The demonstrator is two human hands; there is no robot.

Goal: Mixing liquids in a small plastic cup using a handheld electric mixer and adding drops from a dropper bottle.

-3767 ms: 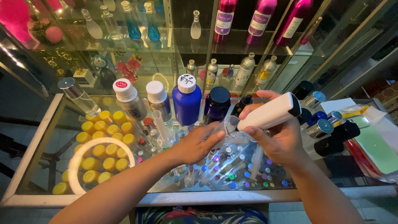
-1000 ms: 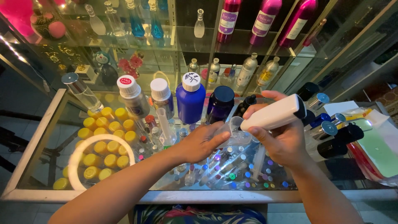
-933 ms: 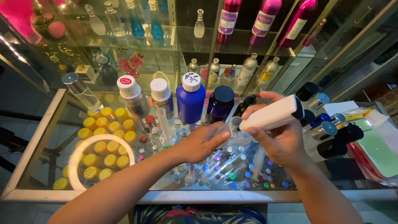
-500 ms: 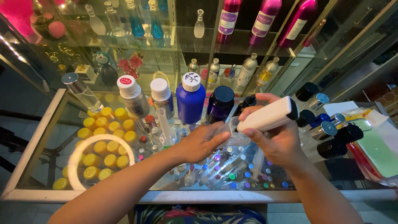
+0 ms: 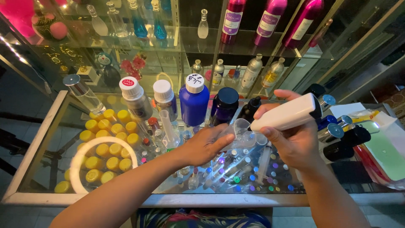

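My left hand [image 5: 202, 145] grips a small clear plastic cup [image 5: 241, 131], tilted over the glass counter [image 5: 50, 126]. My right hand [image 5: 293, 141] holds a white bottle with a black base [image 5: 287, 115] on its side, its mouth at the cup's right edge. Right behind the cup stand a blue bottle with a white cap [image 5: 193, 101], a dark blue jar [image 5: 224, 105] and a small black-capped bottle [image 5: 252, 107].
Two white-capped bottles [image 5: 134, 99] and a clear funnel tube [image 5: 168, 126] stand at left, with yellow caps [image 5: 105, 143] under the glass. Black and silver-capped bottles [image 5: 344, 139] and plastic bags [image 5: 382, 147] lie at right. Glass shelves of bottles [image 5: 232, 21] rise behind.
My right hand with the white bottle has shifted to the right, so its mouth now sits at the cup's right edge. My left hand and the cup have stayed put.
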